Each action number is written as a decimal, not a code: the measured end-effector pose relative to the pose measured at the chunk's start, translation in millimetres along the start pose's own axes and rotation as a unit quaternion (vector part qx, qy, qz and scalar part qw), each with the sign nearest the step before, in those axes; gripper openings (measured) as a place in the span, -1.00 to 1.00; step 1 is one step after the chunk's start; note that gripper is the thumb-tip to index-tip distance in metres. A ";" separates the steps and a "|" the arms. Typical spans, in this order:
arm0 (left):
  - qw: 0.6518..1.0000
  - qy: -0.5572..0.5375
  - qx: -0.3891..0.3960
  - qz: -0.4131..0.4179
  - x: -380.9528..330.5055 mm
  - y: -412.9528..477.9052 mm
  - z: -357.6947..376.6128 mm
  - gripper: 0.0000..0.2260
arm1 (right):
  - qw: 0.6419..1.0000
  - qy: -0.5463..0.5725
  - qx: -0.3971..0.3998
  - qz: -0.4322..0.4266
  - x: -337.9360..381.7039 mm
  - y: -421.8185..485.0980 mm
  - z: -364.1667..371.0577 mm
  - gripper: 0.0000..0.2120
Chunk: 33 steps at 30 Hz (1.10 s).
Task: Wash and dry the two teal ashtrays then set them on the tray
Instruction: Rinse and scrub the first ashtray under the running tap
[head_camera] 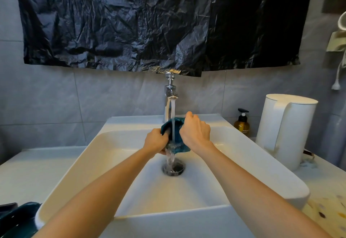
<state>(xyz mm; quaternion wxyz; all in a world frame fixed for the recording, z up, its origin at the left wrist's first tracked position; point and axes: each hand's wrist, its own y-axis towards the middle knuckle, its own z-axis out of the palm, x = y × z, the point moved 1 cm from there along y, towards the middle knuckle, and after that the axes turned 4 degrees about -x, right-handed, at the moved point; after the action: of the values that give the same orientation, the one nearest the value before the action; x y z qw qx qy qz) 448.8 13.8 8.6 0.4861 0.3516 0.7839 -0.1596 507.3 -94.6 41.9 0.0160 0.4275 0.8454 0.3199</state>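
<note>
1. I see the left hand [155, 140] curled round the left edge of a teal ashtray [182, 148], with the fingers wrapped over its rim.
2. The right hand [195, 133] grips the same ashtray from the right and top. Its thumb is hooked over the upper rim and its knuckles face me.
3. Both hands hold the ashtray over the middle of the white sink [89, 155], tipped up on edge rather than flat. It sits above the drain [173, 168] and clear of the basin floor.
4. The chrome faucet [169, 95] is running. The water stream [173, 118] falls onto the ashtray between the two hands, spills off its lower edge and drops into the drain.
5. A second teal ashtray [20, 219] sits at the bottom left corner of my view, just beside the sink's front left corner. It is partly cut off by the frame edge, and I cannot tell what it rests on.
6. A crinkled black plastic sheet [149, 22] hangs on the grey tiled wall above the faucet.
7. Right of the sink stand an amber pump bottle [241, 123] and, nearer me, a white kettle [284, 131] with its handle facing the basin.
8. They stand on a countertop [327, 209], which shows a speckled pattern at the lower right.
</note>
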 end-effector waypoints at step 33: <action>0.991 -0.100 0.077 -0.044 -10.8 -2.9 7.1 -0.65 | 0.952 0.170 0.189 0.170 -16.5 4.8 -2.4 -0.87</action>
<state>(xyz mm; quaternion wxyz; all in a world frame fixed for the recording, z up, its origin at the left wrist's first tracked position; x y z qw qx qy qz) 454.4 3.3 14.4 0.5264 0.3355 0.7314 -0.2747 520.5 -105.9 42.4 -0.2637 0.4991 0.7955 0.2202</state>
